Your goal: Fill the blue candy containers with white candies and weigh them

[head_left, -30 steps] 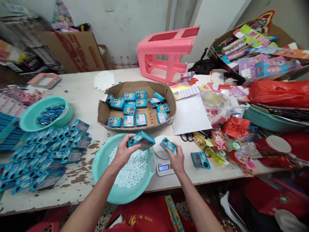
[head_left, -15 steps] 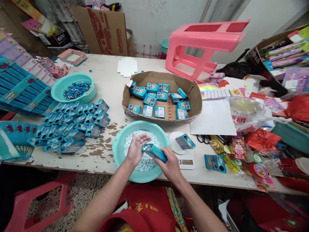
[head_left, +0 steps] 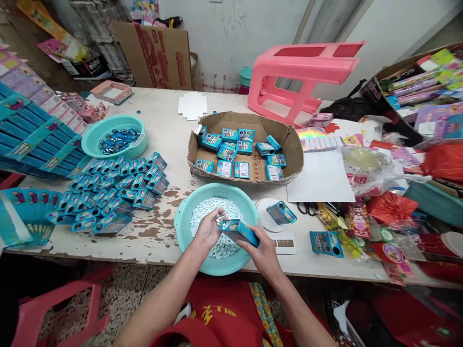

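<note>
My right hand [head_left: 263, 250] grips a small blue box [head_left: 239, 231] tilted over a teal basin [head_left: 184, 226] full of small white tablets [head_left: 208, 212]. My left hand [head_left: 209, 230] is cupped at the box's open end, fingers closed on a few white tablets. Another blue box [head_left: 281, 212] lies on the white pan of a small scale [head_left: 282, 241] just right of the basin.
A cardboard tray [head_left: 292, 149] holds several filled blue boxes behind the basin. Flat blue boxes are heaped at the left [head_left: 115, 193], beside a teal bowl of blue pieces [head_left: 114, 137]. A pink stool [head_left: 300, 77] lies on the table. Packaging clutter fills the right side.
The box passed from my left hand to my right, and the other box was left on the scale. My left hand closed from open palm to pinching tablets at the box's mouth.
</note>
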`<state>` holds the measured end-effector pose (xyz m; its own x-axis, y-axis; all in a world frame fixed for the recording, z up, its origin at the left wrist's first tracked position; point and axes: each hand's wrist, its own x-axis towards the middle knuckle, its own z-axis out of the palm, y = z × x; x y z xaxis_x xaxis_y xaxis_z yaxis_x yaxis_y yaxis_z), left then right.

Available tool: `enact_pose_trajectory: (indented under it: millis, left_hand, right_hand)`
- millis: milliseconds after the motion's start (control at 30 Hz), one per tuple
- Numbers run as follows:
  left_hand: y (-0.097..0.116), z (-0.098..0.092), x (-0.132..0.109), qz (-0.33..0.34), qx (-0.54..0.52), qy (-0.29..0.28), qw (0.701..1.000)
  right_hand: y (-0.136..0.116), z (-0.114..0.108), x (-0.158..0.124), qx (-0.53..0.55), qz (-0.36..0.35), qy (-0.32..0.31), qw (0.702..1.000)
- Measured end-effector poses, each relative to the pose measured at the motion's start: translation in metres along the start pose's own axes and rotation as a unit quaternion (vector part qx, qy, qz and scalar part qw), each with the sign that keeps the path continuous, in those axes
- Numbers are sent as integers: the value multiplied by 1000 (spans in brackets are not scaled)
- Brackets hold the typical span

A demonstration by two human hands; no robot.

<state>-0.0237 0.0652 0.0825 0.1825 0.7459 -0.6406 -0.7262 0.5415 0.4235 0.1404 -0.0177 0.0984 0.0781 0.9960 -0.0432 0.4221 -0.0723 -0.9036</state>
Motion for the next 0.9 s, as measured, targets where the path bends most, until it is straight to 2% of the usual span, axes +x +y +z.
enact_pose_trajectory:
  millis: [100, 200, 300, 433, 500, 600, 700, 767, 833, 900]
  left_hand:
    - [1, -5, 2, -2, 16, -26, 1000]
    - [-3, -19, 10, -5, 152, -50, 987]
    - [-6, -37, 21, -16, 293, -6, 956]
    - [-4, -48, 32, 19, 303, 20, 953]
    - [-8, -47, 31, -22, 314, 25, 949]
    - [-18, -43, 26, -116, 360, -10, 926]
    - [-22, -33, 24, -105, 429, -46, 896]
    - [-20, -17, 24, -76, 495, -77, 862]
    - [-18, 11, 26, -44, 555, -129, 821]
    - [-20, 51, 28, 1, 597, -202, 777]
  right_hand:
    - [5, 0, -4, 164, 51, -8, 985]
    - [9, 13, -8, 305, 85, -7, 949]
    - [7, 33, -11, 338, 78, -30, 937]
    - [-3, 44, -15, 334, 60, -21, 940]
    - [-7, 39, -21, 361, 61, -15, 930]
    - [-8, 25, -34, 425, 85, -43, 900]
    - [-2, 9, -52, 454, 118, -24, 883]
    - [6, -3, -66, 448, 132, 9, 884]
    - [16, -17, -79, 438, 137, 46, 887]
    - [30, -30, -90, 435, 135, 93, 885]
